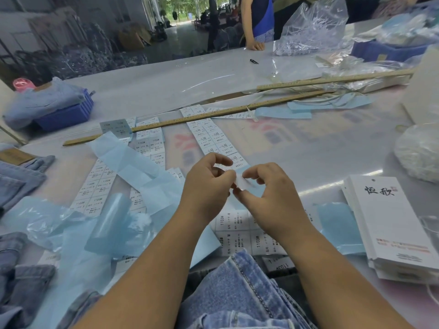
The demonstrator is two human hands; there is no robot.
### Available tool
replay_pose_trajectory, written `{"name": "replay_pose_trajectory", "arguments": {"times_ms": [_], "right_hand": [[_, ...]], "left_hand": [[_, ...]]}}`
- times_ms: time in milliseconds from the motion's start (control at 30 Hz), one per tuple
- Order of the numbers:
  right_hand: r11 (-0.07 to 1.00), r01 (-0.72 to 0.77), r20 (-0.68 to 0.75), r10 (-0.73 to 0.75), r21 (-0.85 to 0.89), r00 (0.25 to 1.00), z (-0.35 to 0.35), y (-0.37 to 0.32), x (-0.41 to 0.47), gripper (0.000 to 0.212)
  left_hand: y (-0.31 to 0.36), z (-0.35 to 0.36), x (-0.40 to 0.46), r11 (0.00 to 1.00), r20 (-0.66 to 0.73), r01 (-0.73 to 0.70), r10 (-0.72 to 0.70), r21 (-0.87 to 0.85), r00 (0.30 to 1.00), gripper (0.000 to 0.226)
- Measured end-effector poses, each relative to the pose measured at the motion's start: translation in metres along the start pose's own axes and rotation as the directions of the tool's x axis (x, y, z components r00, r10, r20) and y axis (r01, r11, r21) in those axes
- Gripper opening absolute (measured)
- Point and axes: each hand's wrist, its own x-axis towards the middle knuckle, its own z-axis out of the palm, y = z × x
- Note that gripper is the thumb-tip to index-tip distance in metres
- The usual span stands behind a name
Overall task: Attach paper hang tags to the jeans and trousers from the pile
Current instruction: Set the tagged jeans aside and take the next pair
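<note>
Both hands pinch one small sticker above the bench.
Left hand [206, 184] and right hand [268, 193] grasp the sticker [242, 181] with curled fingers; jeans [240, 293] lie below, hang tags [389, 224] at right.

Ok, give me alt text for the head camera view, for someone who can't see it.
Two bare hands, left hand and right hand, pinch a small white paper sticker between them above a grey table strewn with sheets of white printed size labels and pale blue backing paper. Blue denim jeans lie nearest the camera, a stack of white card hang tags at right.
</note>
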Motion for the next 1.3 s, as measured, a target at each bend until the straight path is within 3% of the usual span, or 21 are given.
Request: {"name": "replay_pose_trajectory", "arguments": {"times_ms": [133,200,300,467,567,633,700,867,1000,1200,1300], "right_hand": [[0.999,0.031,-0.059,-0.029,0.039,0.998,-0.002,-0.001,0.001,0.011],[0.994,0.035,-0.104,-0.024,0.105,0.994,-0.005,-0.004,0.002,0.007],[0.979,-0.029,-0.086,0.048,0.201,0.995,-0.013,-0.007,0.003,0.017],[0.949,-0.142,0.011,0.145,0.283,0.989,-0.045,-0.016,0.003,0.014],[0.94,-0.207,0.059,0.198,0.272,0.978,-0.073,-0.021,0.002,0.007],[0.906,-0.297,0.113,0.276,0.302,0.955,-0.093,-0.021,-0.003,0.029],[0.883,-0.339,0.13,0.313,0.326,0.941,-0.112,-0.021,-0.014,0.034],[0.881,-0.307,-0.116,0.369,0.359,0.922,-0.152,-0.009,-0.048,0.007],[0.925,-0.283,-0.345,0.361,0.255,0.866,-0.168,0.006,-0.073,0.018],[0.906,-0.348,-0.442,0.422,0.24,0.792,-0.17,0.035,-0.081,0.018],[0.894,-0.398,-0.487,0.445,0.204,0.751,-0.171,0.048,-0.075,0.018]], "left_hand": [[0.0,-0.001,0.002,0.99,0.038,0.04,-0.035,-0.132,0.999,0.01],[0.002,0.0,0.001,0.976,0.081,0.065,-0.049,-0.21,0.996,0.025],[0.008,-0.001,-0.002,0.948,0.138,0.117,-0.078,-0.297,0.987,0.041],[0.021,0.002,-0.011,0.992,0.179,-0.032,0.054,-0.122,0.982,0.01],[0.041,0.008,-0.014,0.99,0.181,-0.131,0.139,-0.059,0.973,0.017],[0.057,0.014,-0.018,0.981,0.186,-0.195,0.19,0.01,0.964,0.026],[0.073,0.022,-0.024,0.964,0.206,-0.256,0.236,0.076,0.95,0.031],[0.107,0.057,-0.037,0.891,0.324,-0.379,0.292,0.25,0.9,0.032],[0.118,0.09,-0.04,0.782,0.489,-0.473,0.252,0.405,0.835,0.03],[0.128,0.136,-0.03,0.647,0.6,-0.538,0.151,0.541,0.786,0.026],[0.124,0.159,-0.028,0.678,0.588,-0.501,0.123,0.538,0.799,0.026]]}}
